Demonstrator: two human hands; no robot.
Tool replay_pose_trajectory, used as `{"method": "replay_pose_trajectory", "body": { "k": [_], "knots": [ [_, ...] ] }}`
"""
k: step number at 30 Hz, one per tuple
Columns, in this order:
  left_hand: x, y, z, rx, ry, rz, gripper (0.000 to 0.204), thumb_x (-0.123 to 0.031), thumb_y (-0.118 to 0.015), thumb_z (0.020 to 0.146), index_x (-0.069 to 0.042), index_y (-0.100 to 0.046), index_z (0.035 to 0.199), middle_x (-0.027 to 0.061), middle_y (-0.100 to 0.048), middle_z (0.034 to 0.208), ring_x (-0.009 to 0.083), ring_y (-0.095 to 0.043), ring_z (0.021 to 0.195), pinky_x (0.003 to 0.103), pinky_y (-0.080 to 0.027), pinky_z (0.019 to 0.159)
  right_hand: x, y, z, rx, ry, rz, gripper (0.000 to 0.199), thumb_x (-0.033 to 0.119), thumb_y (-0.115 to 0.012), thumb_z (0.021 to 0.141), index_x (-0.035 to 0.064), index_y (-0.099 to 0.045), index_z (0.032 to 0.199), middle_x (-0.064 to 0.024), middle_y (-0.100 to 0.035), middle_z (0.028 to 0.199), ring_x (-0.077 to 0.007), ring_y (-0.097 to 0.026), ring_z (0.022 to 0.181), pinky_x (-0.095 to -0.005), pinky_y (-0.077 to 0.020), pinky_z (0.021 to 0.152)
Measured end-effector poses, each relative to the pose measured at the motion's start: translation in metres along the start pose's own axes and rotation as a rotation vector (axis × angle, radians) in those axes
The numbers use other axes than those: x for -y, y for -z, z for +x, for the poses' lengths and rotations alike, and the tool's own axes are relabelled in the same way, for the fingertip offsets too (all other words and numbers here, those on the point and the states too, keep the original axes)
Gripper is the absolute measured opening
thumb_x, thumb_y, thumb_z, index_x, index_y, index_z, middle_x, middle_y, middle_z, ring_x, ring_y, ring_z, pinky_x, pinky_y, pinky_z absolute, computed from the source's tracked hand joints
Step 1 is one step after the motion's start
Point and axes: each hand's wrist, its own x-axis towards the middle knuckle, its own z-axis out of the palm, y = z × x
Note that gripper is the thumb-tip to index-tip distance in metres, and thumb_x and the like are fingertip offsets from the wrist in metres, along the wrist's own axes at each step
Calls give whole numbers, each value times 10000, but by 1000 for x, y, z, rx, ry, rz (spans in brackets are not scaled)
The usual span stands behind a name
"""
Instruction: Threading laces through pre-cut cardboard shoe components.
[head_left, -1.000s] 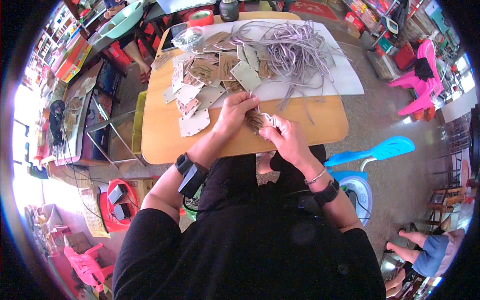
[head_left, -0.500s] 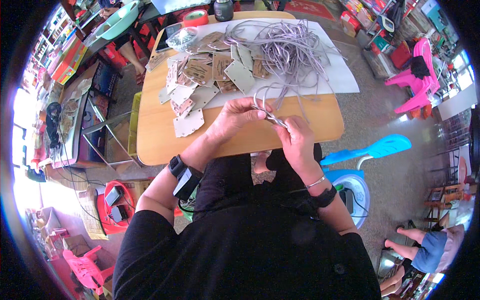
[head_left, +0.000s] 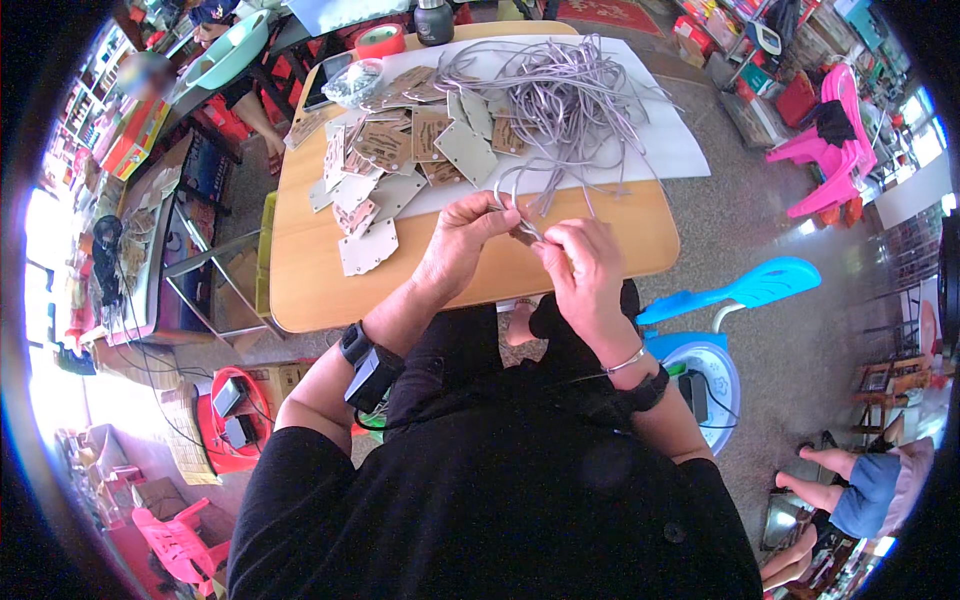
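Above the near edge of the table, my left hand [head_left: 462,240] pinches a looped grey-purple cord [head_left: 528,230] between thumb and fingers. My right hand [head_left: 583,268] is closed on the same cord, its fingertips close beside my left thumb. Part of the cord is hidden by the fingers. Just beyond lies a tangled heap of similar cords [head_left: 570,100] on a white sheet [head_left: 665,150]. To the left of the heap, several flat pieces [head_left: 466,152] overlap in a loose pile, some pale and some brown with print and small edge holes.
The wooden table [head_left: 310,290] ends just before my lap. At its far side are a clear bag [head_left: 353,82], a red tape roll [head_left: 380,41] and a dark bottle [head_left: 434,22]. A blue stool [head_left: 690,345] with a basin stands at right. Other people sit nearby.
My right hand has come slightly closer to my left, and its fingertips have moved up along the cord. The whole view has shifted a little.
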Motion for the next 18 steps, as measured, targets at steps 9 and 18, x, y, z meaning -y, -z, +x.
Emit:
{"method": "replay_pose_trajectory", "body": {
  "k": [9, 18],
  "knots": [
    [-30, 17, -22, 325, 376, 375, 146, -164, -631, 835, -22, -600, 847, -39, -553, 729, 55, -509, 683, 230, -406, 617, 7, 4, 0, 464, -855, 1017, 268, 314, -544, 904, 51, -596, 888, 26, -505, 739, -51, -475, 655, -207, -399, 578],
    [-46, 35, -34, 501, 442, 633, 183, -182, -667, 815, -12, -599, 811, -44, -523, 661, 33, -460, 616, 219, -366, 538, -11, -6, 3, 16, -994, 1346, 206, 211, -600, 863, 11, -634, 904, 4, -555, 699, -67, -490, 598, -213, -408, 551]
  ]
}}
